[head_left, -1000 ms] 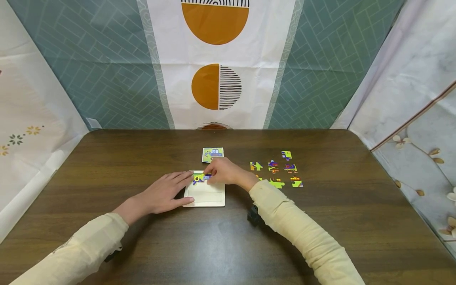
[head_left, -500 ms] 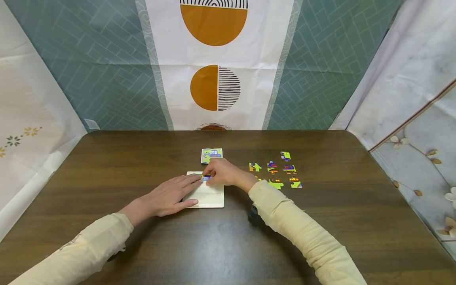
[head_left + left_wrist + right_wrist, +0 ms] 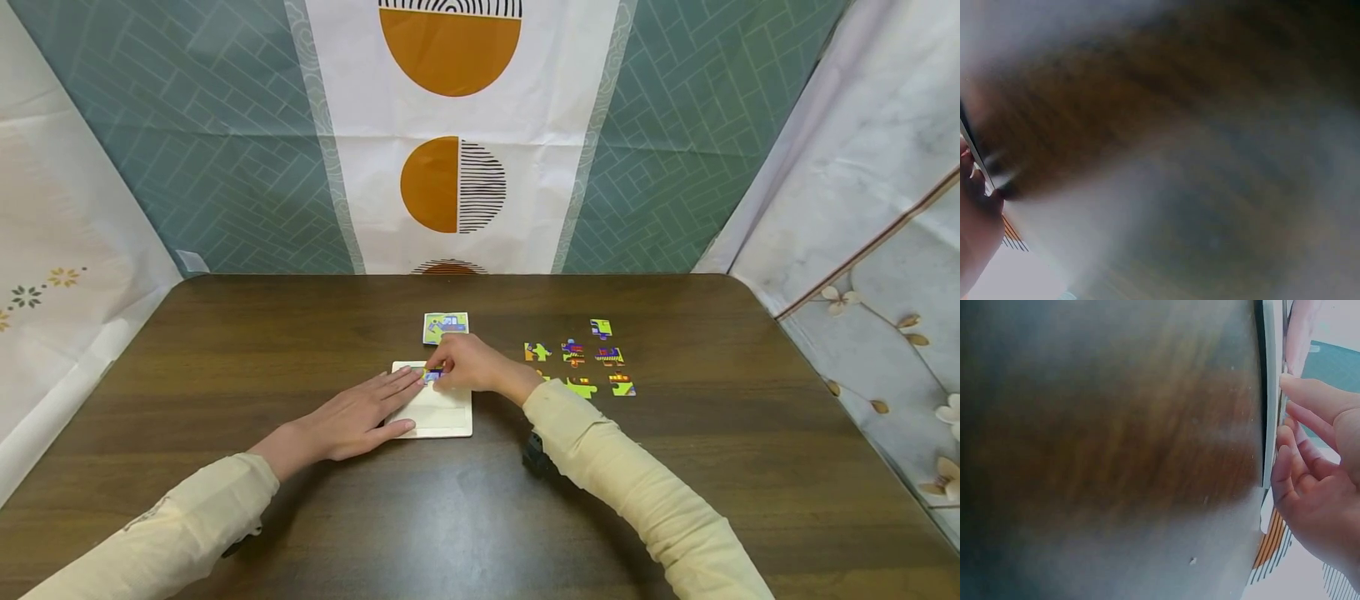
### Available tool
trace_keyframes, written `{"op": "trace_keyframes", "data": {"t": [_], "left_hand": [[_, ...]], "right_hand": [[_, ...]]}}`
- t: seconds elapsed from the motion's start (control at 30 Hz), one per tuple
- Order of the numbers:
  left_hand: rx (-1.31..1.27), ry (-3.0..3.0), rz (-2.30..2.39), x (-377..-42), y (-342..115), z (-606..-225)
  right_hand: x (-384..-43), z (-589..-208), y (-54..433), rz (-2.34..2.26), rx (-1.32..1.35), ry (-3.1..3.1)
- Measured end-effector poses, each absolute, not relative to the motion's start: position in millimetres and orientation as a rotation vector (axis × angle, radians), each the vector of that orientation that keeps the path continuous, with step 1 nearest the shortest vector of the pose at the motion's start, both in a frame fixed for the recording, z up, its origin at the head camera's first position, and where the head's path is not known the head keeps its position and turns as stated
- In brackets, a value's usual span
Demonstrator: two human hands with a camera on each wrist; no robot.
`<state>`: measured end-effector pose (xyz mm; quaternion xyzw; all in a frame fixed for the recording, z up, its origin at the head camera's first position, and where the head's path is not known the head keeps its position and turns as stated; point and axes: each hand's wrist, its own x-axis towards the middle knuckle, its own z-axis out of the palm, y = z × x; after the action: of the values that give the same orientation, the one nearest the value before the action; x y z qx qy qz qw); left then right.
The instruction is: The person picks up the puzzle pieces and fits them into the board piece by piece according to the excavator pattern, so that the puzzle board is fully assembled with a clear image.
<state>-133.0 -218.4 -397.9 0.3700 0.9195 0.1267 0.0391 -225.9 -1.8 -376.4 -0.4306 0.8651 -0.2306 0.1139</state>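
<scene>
A white puzzle tray (image 3: 442,422) lies on the table in the head view. My left hand (image 3: 358,417) rests flat with straight fingers on its left side, covering the pieces at the upper left; the thumb lies on the lower left edge. With curled fingers, my right hand (image 3: 476,364) pinches a blue and yellow-green puzzle piece (image 3: 432,376) at the tray's upper part, and the hand hides part of it. In the right wrist view the right fingertips (image 3: 1285,384) touch down at the tray (image 3: 1270,394). The left wrist view shows mostly blurred table.
A picture card (image 3: 446,323) with a digger lies behind the tray. Several loose puzzle pieces (image 3: 610,356) lie spread on the dark wooden table (image 3: 300,317) to the right, some partly behind the right forearm. Patterned cloth hangs behind and at both sides.
My left hand has slid right over the tray, and its fingers now cover the yellow-flowered piece seen before. The right hand has stayed at the same spot, pinching the piece.
</scene>
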Motion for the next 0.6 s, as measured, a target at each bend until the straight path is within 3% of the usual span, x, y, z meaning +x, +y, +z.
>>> {"op": "trace_keyframes", "data": {"t": [0.6], "left_hand": [[1.098, 2.802, 0.451, -134.7, -218.5, -399.9]], "right_hand": [[-226.6, -374.0, -2.4, -0.639, -1.272, 2.525]]}}
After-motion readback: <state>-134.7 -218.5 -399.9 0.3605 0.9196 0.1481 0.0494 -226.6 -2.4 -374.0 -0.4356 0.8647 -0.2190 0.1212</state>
